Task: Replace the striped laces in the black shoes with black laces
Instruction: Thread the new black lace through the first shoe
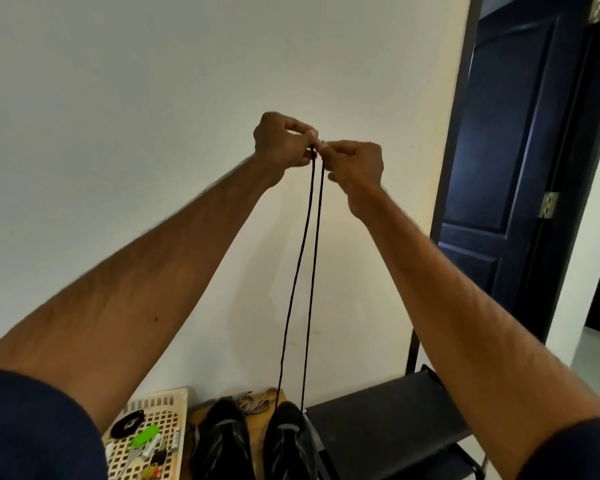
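1. Both arms are raised in front of the pale wall. The left hand [284, 140] and right hand [355, 164] meet side by side, their fingertips almost touching.
2. Each grip is pressed together on one end of the black lace [298, 271]. The left pinches the left strand between thumb and forefinger, and the right pinches the right strand the same way.
3. From the two grips the strands run taut and nearly parallel, straight down to the right-hand shoe [288, 441] at the near edge. Which eyelets they enter is too small to tell.
4. Holding the ends level like this is most likely meant to even out the two halves before the crosswise lacing begins.
5. The left-hand shoe [222, 441] stands just beside its pair on the tabletop [258, 455] and shows no black lace.
6. The striped laces [257, 403] lie heaped just beyond the shoes, well apart from either grip.
7. A slotted basket [160, 400] of small items sits to the left, and a black rack [388, 420] to the right.
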### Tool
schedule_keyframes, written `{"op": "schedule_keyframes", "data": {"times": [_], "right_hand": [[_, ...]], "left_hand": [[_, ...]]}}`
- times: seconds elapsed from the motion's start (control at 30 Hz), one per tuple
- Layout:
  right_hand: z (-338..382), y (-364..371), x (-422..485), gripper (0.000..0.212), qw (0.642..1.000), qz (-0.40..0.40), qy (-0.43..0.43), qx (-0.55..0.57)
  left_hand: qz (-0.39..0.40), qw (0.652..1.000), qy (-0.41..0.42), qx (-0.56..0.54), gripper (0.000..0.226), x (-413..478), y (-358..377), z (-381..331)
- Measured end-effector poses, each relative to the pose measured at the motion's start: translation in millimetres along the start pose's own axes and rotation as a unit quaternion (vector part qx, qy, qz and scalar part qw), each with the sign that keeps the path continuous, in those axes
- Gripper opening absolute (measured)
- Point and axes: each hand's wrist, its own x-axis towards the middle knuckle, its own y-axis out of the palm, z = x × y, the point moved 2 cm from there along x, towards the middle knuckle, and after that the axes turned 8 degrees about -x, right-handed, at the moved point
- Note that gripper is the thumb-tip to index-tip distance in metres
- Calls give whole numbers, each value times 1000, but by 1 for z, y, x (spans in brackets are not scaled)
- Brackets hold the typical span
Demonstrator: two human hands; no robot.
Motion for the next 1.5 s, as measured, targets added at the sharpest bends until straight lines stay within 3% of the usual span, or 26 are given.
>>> {"op": "schedule_keyframes", "data": {"times": [0.17,0.23,0.3,0.43,0.6,0.77,0.9,0.97,1.03,1.2,1.5], "right_hand": [[-42,4,-28,19,998,32,32,47],[-80,7,-54,24,998,56,35,-18],[-130,13,-94,16,987,131,46,-75],[-252,27,-187,10,907,325,114,-241],[-352,33,-256,8,799,434,177,-375],[-378,29,-253,9,813,427,167,-359],[-385,19,-256,11,787,479,204,-331],[-385,23,-259,9,791,468,199,-340],[-382,31,-260,3,793,452,175,-369],[-379,37,-258,15,810,421,164,-374],[-382,21,-248,28,825,430,230,-285]], "left_hand": [[-20,996,-55,-60,10,-25,-4,48],[-23,994,-86,-59,13,-49,-6,90],[-21,995,-100,10,16,-85,-9,140],[51,967,-175,177,19,-177,-18,246],[161,906,-242,309,19,-270,-29,339],[222,862,-263,371,17,-304,-25,376],[265,842,-214,419,25,-305,-16,383],[262,836,-191,444,24,-307,-11,385],[249,836,-187,452,20,-310,-5,387],[202,859,-212,421,8,-314,-1,392],[193,867,-260,378,7,-319,-1,400]]}}
